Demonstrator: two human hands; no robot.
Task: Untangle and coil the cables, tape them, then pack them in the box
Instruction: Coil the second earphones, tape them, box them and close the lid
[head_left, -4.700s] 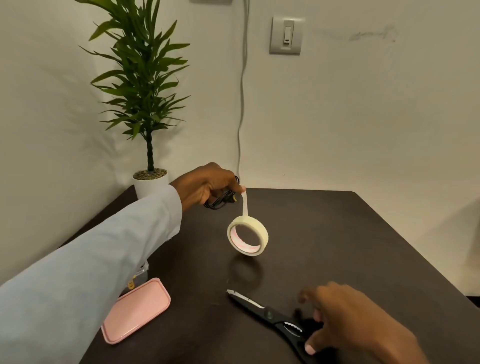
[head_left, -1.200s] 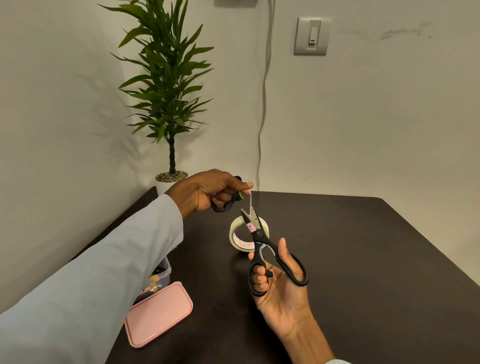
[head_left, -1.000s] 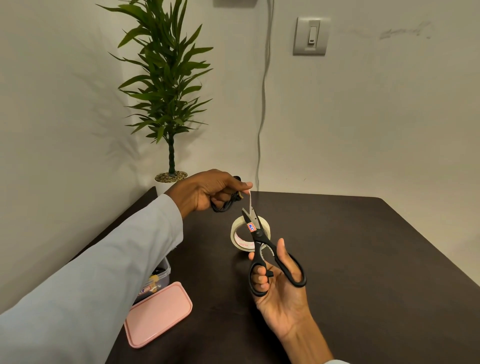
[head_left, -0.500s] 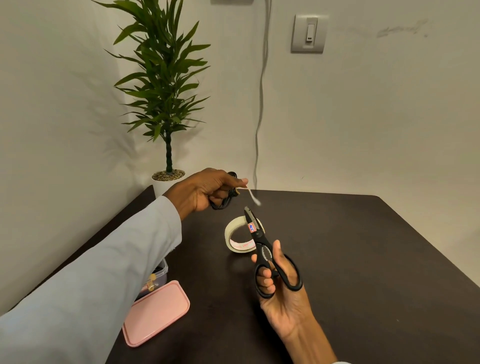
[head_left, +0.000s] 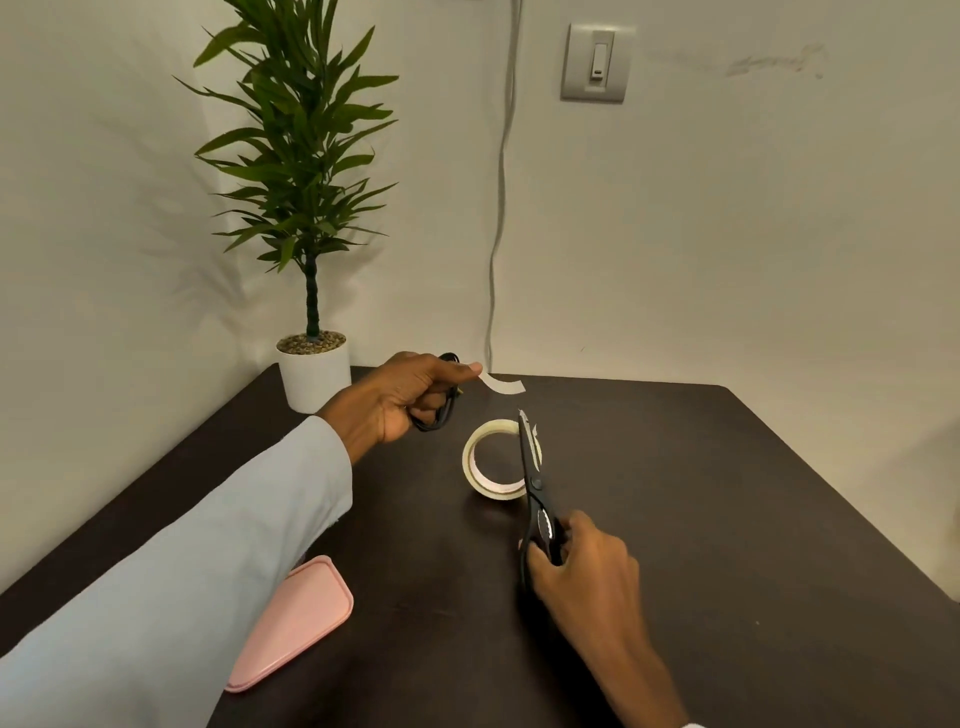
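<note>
Cable: a small black coiled bundle (head_left: 440, 402) sits inside the left hand (head_left: 402, 400), raised above the far left part of the table; only a few loops show past the fingers, so its long axis cannot be told.
Tape strip: a short pale piece (head_left: 503, 385) hangs from the tip of the left thumb and curls out to the right, its free end pointing right, apart from the roll below.
Left hand: fingers curled round the cable, thumb pressed forward on the strip's end; a light grey sleeve (head_left: 182, 561) covers the arm.
Tape roll: a cream ring (head_left: 480, 460) stands on its edge on the table, its hole facing the camera and a little left, just below and right of the left hand.
Scissors: black handles, blades together (head_left: 531, 467), long axis running almost straight away from the camera, tips pointing up and away in front of the roll's right side.
Right hand: (head_left: 582, 566) wrapped round the scissor handles, seen from the back.
Table: dark brown top (head_left: 701, 493), set into a corner of pale walls.
Lid: a pink rounded lid (head_left: 296, 618) lies flat near the left edge, partly under the sleeve.
Plant: a green potted plant (head_left: 309, 218) in a white pot stands at the far left corner.
Wall: a grey cord (head_left: 500, 208) runs down it, with a switch (head_left: 597, 62) to the right.
</note>
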